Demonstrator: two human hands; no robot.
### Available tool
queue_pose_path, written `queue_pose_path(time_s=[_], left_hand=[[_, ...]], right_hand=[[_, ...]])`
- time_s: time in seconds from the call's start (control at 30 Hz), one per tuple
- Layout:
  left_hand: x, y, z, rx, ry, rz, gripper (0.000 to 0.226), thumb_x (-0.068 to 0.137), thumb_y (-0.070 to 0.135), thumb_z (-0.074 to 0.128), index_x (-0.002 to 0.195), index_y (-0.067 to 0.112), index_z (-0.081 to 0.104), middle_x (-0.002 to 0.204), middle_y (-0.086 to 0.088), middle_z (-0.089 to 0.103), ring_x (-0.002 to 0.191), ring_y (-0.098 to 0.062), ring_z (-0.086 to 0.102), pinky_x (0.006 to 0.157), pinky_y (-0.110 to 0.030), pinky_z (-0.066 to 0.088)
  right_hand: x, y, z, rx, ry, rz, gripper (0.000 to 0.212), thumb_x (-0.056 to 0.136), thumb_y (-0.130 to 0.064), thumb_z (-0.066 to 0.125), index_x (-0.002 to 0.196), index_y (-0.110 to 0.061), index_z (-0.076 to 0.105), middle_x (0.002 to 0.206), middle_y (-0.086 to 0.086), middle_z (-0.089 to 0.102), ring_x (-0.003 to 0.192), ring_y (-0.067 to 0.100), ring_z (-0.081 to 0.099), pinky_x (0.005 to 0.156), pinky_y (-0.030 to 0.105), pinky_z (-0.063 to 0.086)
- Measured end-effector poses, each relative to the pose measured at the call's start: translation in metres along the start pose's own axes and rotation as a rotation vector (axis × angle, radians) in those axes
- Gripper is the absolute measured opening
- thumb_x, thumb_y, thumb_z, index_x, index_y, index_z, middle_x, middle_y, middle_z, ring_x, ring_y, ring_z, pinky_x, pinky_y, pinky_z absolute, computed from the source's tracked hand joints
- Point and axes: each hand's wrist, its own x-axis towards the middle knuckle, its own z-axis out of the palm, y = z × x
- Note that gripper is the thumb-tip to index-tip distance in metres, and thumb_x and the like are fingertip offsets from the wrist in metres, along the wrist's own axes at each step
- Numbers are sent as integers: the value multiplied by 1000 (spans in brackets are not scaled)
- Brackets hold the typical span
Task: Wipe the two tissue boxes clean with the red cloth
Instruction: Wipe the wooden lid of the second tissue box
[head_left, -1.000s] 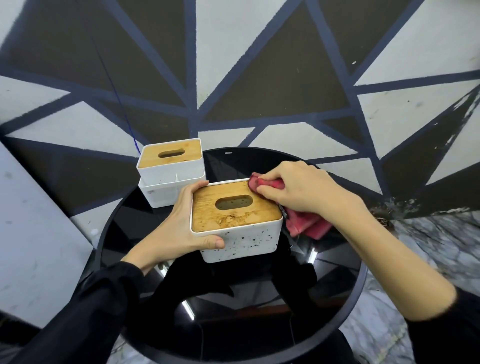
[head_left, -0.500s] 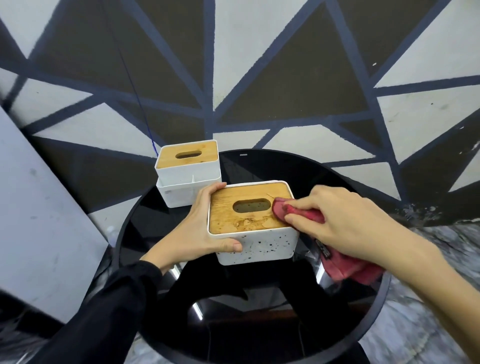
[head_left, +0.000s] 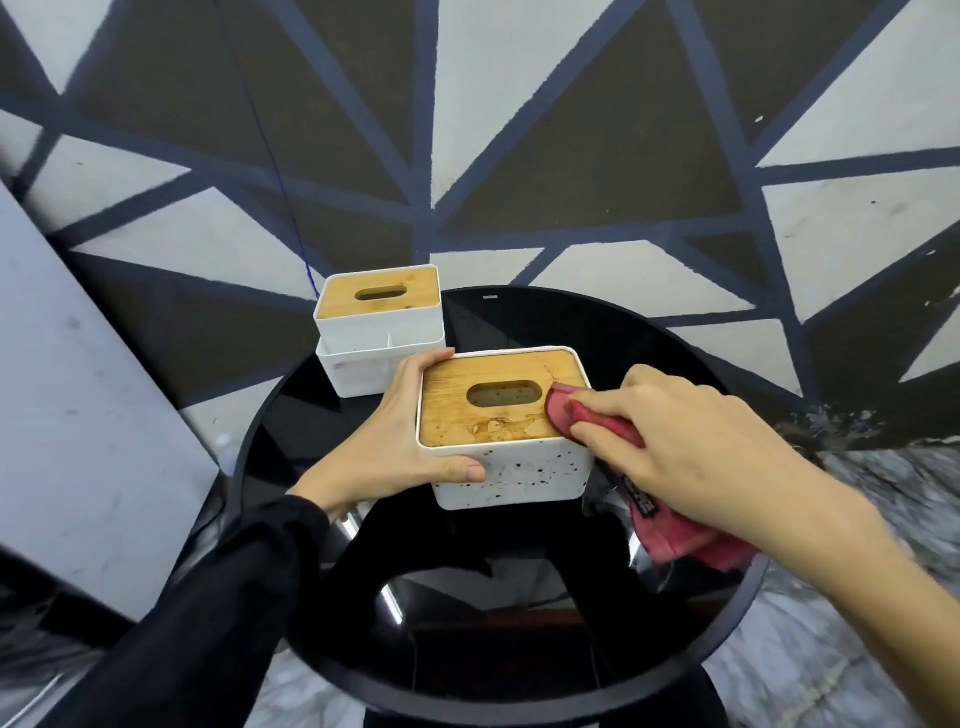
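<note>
A white tissue box (head_left: 498, 410) with a stained wooden lid and black specks on its front stands on the round black table (head_left: 649, 353). My left hand (head_left: 400, 441) grips its left side, thumb on the front wall. My right hand (head_left: 685, 441) holds the red cloth (head_left: 563, 415) and presses it on the lid's right edge, beside the slot; the cloth's tail hangs down past the box. A second white tissue box (head_left: 379, 317) with a wooden lid stands behind, at the table's far left edge.
The glossy table top reflects my dark clothing. A grey panel (head_left: 78, 389) leans at the left. A wall painted with dark and pale triangles rises behind. Marble floor (head_left: 883, 493) shows at the right.
The cloth slid from the lid's far right corner down the right edge, toward the slot. My left hand kept its grip on the box. The camera moved closer.
</note>
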Motion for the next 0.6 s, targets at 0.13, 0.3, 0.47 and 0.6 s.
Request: queue_pose_path(time_s=[0.13, 0.3, 0.47, 0.6], left_hand=[[0, 1, -1, 4, -12, -9, 133, 49, 81, 90, 156, 47, 18, 159, 12, 33, 148, -5, 38, 123, -44, 39], [1, -1, -2, -15, -29, -15, 133, 49, 78, 93, 155, 48, 18, 159, 12, 35, 147, -6, 41, 122, -44, 40], [1, 1, -2, -2, -25, -21, 135, 47, 79, 92, 156, 47, 18, 157, 11, 36, 145, -7, 42, 121, -44, 42], [0, 4, -2, 30, -23, -20, 130, 52, 74, 92, 155, 47, 17, 157, 10, 34, 145, -8, 41, 120, -44, 43]], right_hand=[[-4, 0, 2, 16, 23, -12, 44, 102, -66, 33, 141, -56, 52, 100, -10, 47, 87, 17, 59, 69, 33, 41], [29, 8, 4, 12, 39, 48, 41, 100, -67, 42, 130, -49, 65, 106, -6, 58, 98, 26, 62, 74, 38, 40], [69, 7, 10, -33, 83, 90, 40, 102, -57, 48, 125, -31, 67, 112, 2, 62, 95, 29, 58, 74, 36, 36], [67, 9, 9, -42, 72, 72, 40, 103, -57, 46, 128, -34, 65, 109, 2, 58, 95, 30, 58, 76, 37, 36]])
